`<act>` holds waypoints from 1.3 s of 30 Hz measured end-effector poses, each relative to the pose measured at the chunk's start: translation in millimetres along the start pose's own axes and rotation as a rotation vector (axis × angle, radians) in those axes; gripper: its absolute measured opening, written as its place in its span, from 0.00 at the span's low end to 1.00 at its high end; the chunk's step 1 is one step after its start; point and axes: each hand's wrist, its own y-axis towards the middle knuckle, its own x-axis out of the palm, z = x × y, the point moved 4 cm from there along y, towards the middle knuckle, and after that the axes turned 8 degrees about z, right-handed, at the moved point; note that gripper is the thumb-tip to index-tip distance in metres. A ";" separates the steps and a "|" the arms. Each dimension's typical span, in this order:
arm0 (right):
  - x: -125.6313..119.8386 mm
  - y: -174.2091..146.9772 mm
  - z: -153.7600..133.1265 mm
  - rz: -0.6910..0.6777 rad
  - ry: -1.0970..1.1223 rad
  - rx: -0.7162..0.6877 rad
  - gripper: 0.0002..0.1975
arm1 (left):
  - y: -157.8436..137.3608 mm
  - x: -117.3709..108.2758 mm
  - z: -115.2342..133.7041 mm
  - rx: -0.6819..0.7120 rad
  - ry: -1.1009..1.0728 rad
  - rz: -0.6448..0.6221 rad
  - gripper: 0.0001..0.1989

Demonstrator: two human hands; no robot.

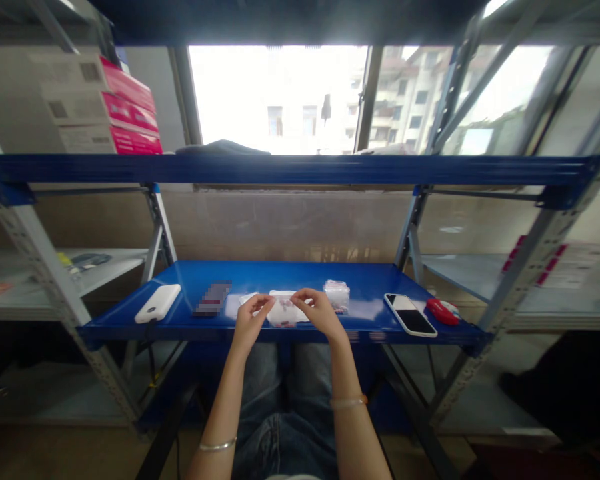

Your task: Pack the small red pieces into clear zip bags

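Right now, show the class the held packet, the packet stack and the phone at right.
Held packet (283, 306): head view, middle of its clear face.
Packet stack (337, 296): head view, middle of the pile.
Phone (411, 315): head view, mid-screen.

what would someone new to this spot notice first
Probably the bright blue metal shelf at centre, where the left hand and right hand pinch a translucent plastic bag. Next, perhaps, the stack of pink and white cardboard boxes at upper left, and the rounded red object near the shelf's right end.
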 end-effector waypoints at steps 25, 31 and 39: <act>7.3 -4.5 -1.4 -0.036 -0.041 -0.022 0.10 | -7.3 13.0 11.7 0.054 0.066 -0.035 0.12; 9.4 -5.0 -3.5 -0.051 -0.009 -0.008 0.10 | -7.5 12.6 13.7 0.079 0.074 -0.024 0.11; 13.6 -4.4 -3.8 -0.107 0.059 -0.029 0.09 | -8.7 13.6 13.7 0.067 0.082 -0.034 0.11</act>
